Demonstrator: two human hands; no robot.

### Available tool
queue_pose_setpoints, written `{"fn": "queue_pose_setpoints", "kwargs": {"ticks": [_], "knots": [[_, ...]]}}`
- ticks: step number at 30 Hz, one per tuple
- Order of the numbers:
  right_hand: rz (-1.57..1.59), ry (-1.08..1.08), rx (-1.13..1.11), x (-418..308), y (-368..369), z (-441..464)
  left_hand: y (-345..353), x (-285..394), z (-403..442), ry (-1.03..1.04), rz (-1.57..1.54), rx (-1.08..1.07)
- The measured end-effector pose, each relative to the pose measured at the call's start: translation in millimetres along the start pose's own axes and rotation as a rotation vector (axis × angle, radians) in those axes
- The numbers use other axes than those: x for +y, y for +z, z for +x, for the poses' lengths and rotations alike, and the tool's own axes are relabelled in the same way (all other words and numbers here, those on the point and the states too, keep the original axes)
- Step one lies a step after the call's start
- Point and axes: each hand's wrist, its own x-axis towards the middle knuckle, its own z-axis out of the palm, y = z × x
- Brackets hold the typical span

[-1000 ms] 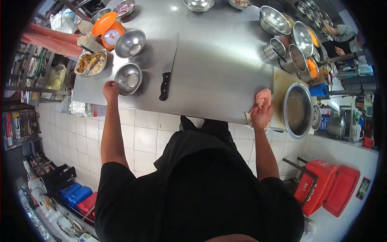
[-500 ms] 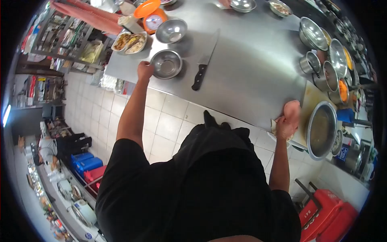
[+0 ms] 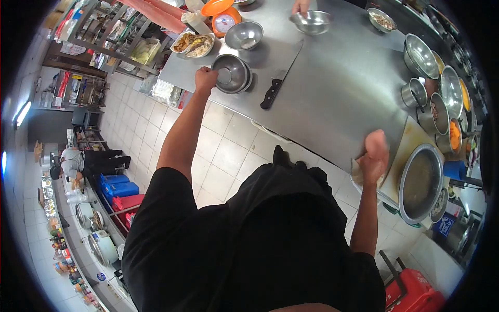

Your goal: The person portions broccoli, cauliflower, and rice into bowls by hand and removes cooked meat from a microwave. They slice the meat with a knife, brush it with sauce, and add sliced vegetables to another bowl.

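Note:
My left hand [image 3: 206,80] is closed on the rim of a steel bowl [image 3: 229,74]. That bowl sits tilted, and a second steel bowl [image 3: 249,81] shows just beneath and behind it. To its right lies a large knife [image 3: 279,78] with a black handle [image 3: 271,94], its blade pointing away from me. My right hand [image 3: 372,165], at the table's front right, is closed around a pink piece of raw meat [image 3: 376,142]. Something pale and flat [image 3: 357,170] shows under that hand; I cannot make out what it is.
Beside the right hand stands a wide metal basin [image 3: 422,182] on a cutting board [image 3: 408,136]. Farther left are a steel bowl [image 3: 244,36], a food dish [image 3: 193,45] and an orange scale [image 3: 224,22]. Another person's hand [image 3: 301,7] touches a bowl [image 3: 312,23]. Several pots line the right.
The view has shifted. The bowl in my left hand has come up and tilted, baring a second bowl under it. The other person's hand has moved onto the far bowl. My right hand has turned slightly.

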Motion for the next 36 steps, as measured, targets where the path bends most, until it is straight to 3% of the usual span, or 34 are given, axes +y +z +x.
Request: {"fn": "queue_pose_setpoints", "kwargs": {"ticks": [4, 8, 9, 10, 11, 12, 13, 14, 15, 16, 18, 21, 23, 25, 26, 28, 30, 33, 36], "knots": [[0.535, -0.210, -0.216, -54.9, 11.5, 10.6, -8.4, 9.3, -26.8, 0.045, -0.171, 0.018], [0.865, -0.459, -0.306, -183.4, -2.3, 31.6, -3.8, 36.6, -81.2, 0.129, -0.278, -0.100], [0.903, -0.501, -0.332, -215.2, -4.5, 31.6, 3.1, 43.4, -98.9, 0.161, -0.273, -0.131], [0.857, -0.697, -0.150, -240.0, 11.5, 35.0, 10.4, 50.9, -115.9, 0.196, -0.269, -0.166], [0.872, -0.744, -0.065, -267.0, 17.6, 37.8, 18.2, 57.7, -131.8, 0.236, -0.270, -0.207], [0.845, -0.796, -0.094, -285.0, 38.1, 39.4, 24.8, 64.0, -146.3, 0.360, -0.218, -0.195], [0.750, -0.859, -0.325, -298.3, 41.3, 42.5, 29.2, 69.5, -157.8, 0.489, -0.171, -0.186], [0.622, -0.823, -0.367, -303.6, 42.2, 41.9, 34.1, 70.7, -166.4, 0.620, -0.130, -0.182], [0.243, -0.983, -0.549, -298.8, 62.9, 43.2, 28.5, 63.2, -162.1, 0.620, -0.015, -0.155], [0.110, -1.006, -0.792, -298.7, 45.1, 52.0, 24.5, 53.5, -157.5, 0.618, 0.097, -0.128], [0.058, -1.006, -0.801, -285.9, 31.4, 49.5, 23.6, 58.9, -181.1, 0.589, 0.264, -0.061], [0.198, -0.925, -0.783, -238.8, 20.6, 53.8, 20.5, 29.7, -173.5, 0.549, -0.033, -0.069], [0.278, -0.834, -0.442, -183.7, 53.4, 43.6, 17.6, 26.9, -177.8, 0.417, -0.151, -0.062], [0.389, -0.723, -0.286, -132.8, 59.2, 37.8, 16.7, 20.0, -183.6, 0.434, -0.133, -0.030], [0.462, -0.666, -0.305, -109.4, 54.1, 37.9, 16.6, 15.3, -183.4, 0.442, -0.122, -0.011], [0.461, -0.712, -0.139, -63.4, 66.2, 40.8, 14.9, -3.4, -185.0, 0.356, -0.265, -0.057], [0.521, -0.518, -0.096, -33.2, 47.6, 49.8, 5.3, -19.0, -191.1, 0.211, -0.373, -0.082], [0.023, -0.483, 0.224, 21.8, 18.7, 62.6, -12.4, -50.2, -198.7, 0.071, -0.418, -0.042], [-0.213, -0.263, -0.051, 62.6, 25.6, 76.8, -31.3, -90.8, -205.2, -0.019, -0.489, 0.034]]}}
